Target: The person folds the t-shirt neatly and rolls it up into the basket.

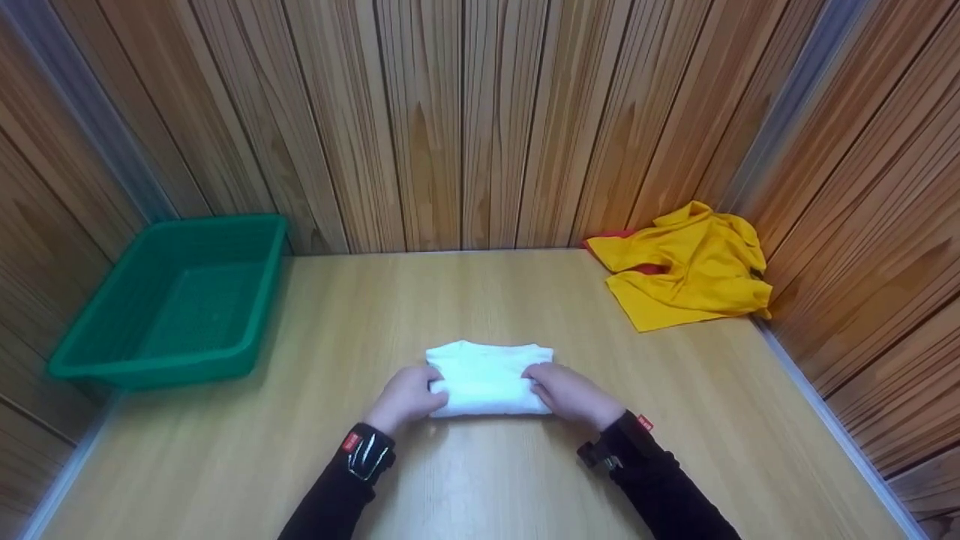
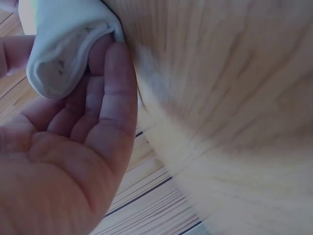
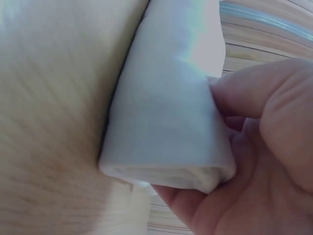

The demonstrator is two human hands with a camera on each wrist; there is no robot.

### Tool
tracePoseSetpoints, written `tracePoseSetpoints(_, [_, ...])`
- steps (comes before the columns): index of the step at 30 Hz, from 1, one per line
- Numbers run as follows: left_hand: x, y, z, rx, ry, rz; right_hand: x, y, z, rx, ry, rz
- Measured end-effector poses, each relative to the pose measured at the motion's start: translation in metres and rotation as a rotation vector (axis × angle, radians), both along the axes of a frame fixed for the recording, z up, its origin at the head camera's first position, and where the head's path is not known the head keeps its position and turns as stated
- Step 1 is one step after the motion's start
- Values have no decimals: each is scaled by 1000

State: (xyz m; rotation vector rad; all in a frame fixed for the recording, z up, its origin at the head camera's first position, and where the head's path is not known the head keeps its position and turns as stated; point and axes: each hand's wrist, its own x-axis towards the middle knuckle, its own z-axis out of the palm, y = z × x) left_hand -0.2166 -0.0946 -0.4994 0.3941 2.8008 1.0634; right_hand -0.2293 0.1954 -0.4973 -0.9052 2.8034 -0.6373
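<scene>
A white folded cloth [image 1: 487, 364] lies on the table in the head view, its near part rolled into a thick band. At its left end my left hand [image 1: 409, 394] grips the roll. Seen in the left wrist view, the left fingers [image 2: 117, 93] curl around the open end of the roll, where spiralled layers show. My right hand [image 1: 574, 394] holds the other end. In the right wrist view the right thumb [image 3: 244, 90] presses on one side of the cloth, and the other fingers reach beneath it, partly hidden.
A green plastic basket [image 1: 255, 322] stands at the back left of the wooden table [image 1: 480, 480]. In the back right corner a crumpled yellow garment [image 1: 705, 262] lies over something red [image 1: 615, 234]. Wood-panelled walls [image 1: 435, 135] enclose the back and sides.
</scene>
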Motion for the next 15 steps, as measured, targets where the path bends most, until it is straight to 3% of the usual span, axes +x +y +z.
tracePoseSetpoints(5, [-2, 2, 3, 12, -61, 52, -3, -1, -4, 26, 79, -26])
tracePoseSetpoints(12, [-2, 3, 1, 9, -47, 65, 13, 0, -5, -49, 456, 38])
tracePoseSetpoints(15, [-3, 3, 0, 10, -34, 65, 26, -2, -1, -48, 497, 45])
